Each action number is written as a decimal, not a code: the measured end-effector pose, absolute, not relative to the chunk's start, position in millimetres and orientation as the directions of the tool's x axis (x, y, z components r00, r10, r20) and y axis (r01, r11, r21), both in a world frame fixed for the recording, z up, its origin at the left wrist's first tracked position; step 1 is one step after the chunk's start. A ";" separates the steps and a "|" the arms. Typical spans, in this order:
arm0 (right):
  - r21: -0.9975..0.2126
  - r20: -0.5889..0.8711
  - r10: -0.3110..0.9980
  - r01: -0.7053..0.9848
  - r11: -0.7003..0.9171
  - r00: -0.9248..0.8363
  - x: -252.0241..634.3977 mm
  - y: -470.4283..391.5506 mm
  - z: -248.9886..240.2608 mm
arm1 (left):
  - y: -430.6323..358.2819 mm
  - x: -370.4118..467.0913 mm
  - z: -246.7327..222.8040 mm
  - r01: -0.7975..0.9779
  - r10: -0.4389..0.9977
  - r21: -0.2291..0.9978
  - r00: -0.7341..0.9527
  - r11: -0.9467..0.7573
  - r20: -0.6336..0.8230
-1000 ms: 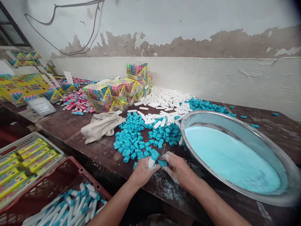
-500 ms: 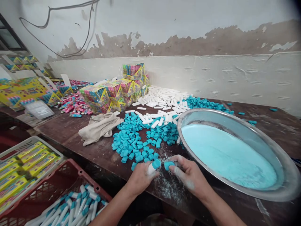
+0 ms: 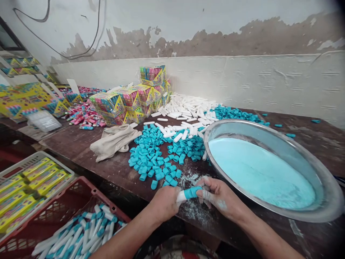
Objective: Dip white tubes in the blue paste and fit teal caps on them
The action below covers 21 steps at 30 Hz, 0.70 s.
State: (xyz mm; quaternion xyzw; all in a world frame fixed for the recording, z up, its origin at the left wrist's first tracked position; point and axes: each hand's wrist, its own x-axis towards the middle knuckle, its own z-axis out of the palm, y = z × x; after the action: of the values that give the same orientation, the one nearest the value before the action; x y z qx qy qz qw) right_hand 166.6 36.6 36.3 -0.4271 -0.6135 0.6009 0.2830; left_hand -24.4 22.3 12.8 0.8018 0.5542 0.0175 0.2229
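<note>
My left hand (image 3: 167, 202) is closed round a white plastic tube (image 3: 181, 196) whose right end is blue. A blue cap (image 3: 196, 190) sits against that blue end, pinched between the thumb and fingers of my right hand (image 3: 215, 196). Whether the cap is pushed fully on, I cannot tell. Pale powder marks my right fingers and thumb. Just beyond my hands lies a heap of loose blue caps (image 3: 159, 169), with white tubes (image 3: 185, 108) piled behind. To the right stands a wide metal basin (image 3: 215, 158) holding light blue powder (image 3: 258, 172).
At lower left, a red crate (image 3: 94, 192) holds several blue-ended white tubes (image 3: 86, 230). A pale crate (image 3: 58, 156) of yellow boxes stands beside it. A cloth (image 3: 114, 142), stacked display boxes (image 3: 134, 100) and pink tubes (image 3: 86, 114) lie on the dark table (image 3: 78, 153).
My hands have come together, bringing the blue cap from a gap away into contact with the tube's blue end. The view has tilted down slightly.
</note>
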 end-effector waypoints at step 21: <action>-0.884 -0.239 0.868 0.468 -0.009 -0.435 156.7 50.0 7.1 | 9.0 -73.2 -5.2 0.677 0.972 0.733 0.124 0.064 -0.199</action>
State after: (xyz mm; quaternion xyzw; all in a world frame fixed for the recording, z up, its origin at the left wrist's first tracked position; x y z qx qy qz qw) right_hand 156.7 50.0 7.1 -0.4940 -0.6761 0.5103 0.1960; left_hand -73.2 9.0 -5.2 0.6540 0.6305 0.2012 0.3665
